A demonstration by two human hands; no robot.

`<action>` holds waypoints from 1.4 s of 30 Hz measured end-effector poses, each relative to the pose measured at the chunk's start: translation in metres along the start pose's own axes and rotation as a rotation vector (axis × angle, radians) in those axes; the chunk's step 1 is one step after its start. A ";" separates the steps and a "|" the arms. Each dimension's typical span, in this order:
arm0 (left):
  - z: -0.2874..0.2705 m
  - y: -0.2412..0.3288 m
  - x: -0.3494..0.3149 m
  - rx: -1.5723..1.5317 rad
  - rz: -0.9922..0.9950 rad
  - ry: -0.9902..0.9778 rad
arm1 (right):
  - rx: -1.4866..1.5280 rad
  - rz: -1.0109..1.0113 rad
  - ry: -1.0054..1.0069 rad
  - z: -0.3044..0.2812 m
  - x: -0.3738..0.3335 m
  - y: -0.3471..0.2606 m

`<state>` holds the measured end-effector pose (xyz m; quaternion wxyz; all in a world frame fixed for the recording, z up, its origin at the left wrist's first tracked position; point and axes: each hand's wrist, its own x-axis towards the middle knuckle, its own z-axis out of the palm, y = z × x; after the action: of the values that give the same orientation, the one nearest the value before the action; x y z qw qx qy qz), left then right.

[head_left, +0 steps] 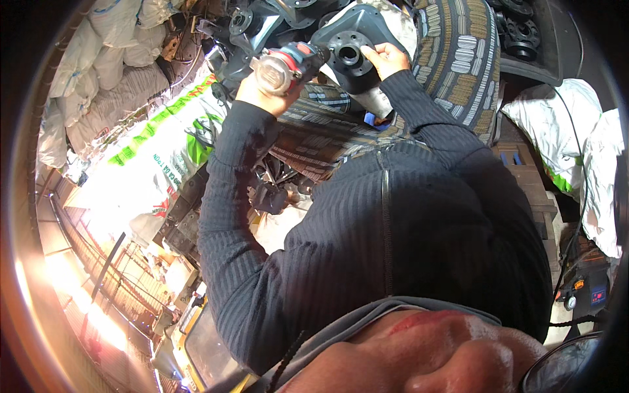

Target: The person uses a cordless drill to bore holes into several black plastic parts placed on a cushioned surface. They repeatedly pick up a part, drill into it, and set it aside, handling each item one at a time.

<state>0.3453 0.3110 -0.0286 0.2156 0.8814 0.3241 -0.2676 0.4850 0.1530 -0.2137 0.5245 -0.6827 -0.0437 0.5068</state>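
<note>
Head view, looking steeply down over the person's own chest in a dark ribbed zip top (393,242); both sleeved forearms rise toward the top of the frame. Left hand (262,92) is wrapped fully around the grip of a handheld power tool (288,64), grey and red body, round metal end cap facing the camera; fingers closed tight on it, no gap visible. The tool's nose points right, toward a dark grey cast metal flange part (357,39) with a central bore and a ring of bolt holes; whether the nose touches the part cannot be told. Right hand (388,60) lies against the lower right edge of that flange, thumb and fingers pressed on its rim; how far the fingers curl behind it is hidden, so the grip there cannot be judged. The flange sits at top centre, over a striped woven cloth (452,72). More dark flanged castings (521,29) lie top right, well apart. White and green printed sacks (164,144) lie left of the left arm; pale stuffed sacks (111,65) are stacked upper left.
</note>
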 end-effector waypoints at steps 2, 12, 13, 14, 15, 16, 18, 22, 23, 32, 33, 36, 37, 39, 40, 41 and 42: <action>0.004 -0.006 0.007 -0.002 -0.006 0.000 | 0.068 0.037 0.001 0.000 0.002 -0.003; -0.002 0.007 0.010 -0.009 0.088 0.086 | 0.051 -0.007 0.000 -0.002 0.007 0.002; -0.004 0.011 0.007 -0.058 0.052 0.077 | 0.003 -0.031 0.016 -0.002 0.009 0.003; -0.007 0.015 0.004 -0.107 0.008 0.071 | -0.040 -0.038 0.022 -0.001 0.012 0.003; -0.007 0.020 -0.002 -0.199 -0.073 0.081 | -0.084 -0.017 0.039 0.000 0.012 0.003; -0.007 0.025 -0.009 -0.293 -0.149 0.090 | -0.060 -0.036 0.011 0.001 0.013 0.003; -0.005 0.031 -0.016 -0.065 0.288 0.408 | -0.024 -0.024 -0.005 -0.002 0.014 0.001; 0.010 0.045 -0.061 -0.325 0.100 0.310 | 0.499 0.135 -0.153 -0.024 0.004 -0.007; 0.015 0.049 -0.073 -0.338 0.110 0.311 | 0.541 0.150 -0.238 -0.033 0.001 -0.010; 0.044 0.084 -0.101 -0.519 0.053 0.266 | 1.394 0.354 -1.195 -0.042 -0.012 -0.021; 0.043 0.085 -0.100 -0.460 0.079 0.293 | 1.397 0.342 -1.203 -0.042 -0.011 -0.021; 0.042 0.087 -0.098 -0.469 0.105 0.332 | 1.377 0.315 -1.195 -0.042 -0.010 -0.023; 0.042 0.087 -0.098 -0.450 0.072 0.309 | 1.365 0.310 -1.188 -0.043 -0.010 -0.024; 0.042 0.089 -0.097 -0.423 0.051 0.291 | 1.408 0.316 -1.241 -0.043 -0.010 -0.025; 0.042 0.089 -0.096 -0.395 0.037 0.276 | 1.430 0.321 -1.265 -0.043 -0.010 -0.026; 0.042 0.090 -0.096 -0.371 0.024 0.276 | 1.366 0.313 -1.134 -0.043 -0.011 -0.026; 0.040 0.089 -0.095 -0.344 0.005 0.264 | 1.355 0.285 -1.124 -0.042 -0.012 -0.027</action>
<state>0.3318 0.1830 0.0170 0.3191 0.8599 0.3882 -0.0898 0.5230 0.1299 -0.1878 0.6488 0.1244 0.1000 0.7440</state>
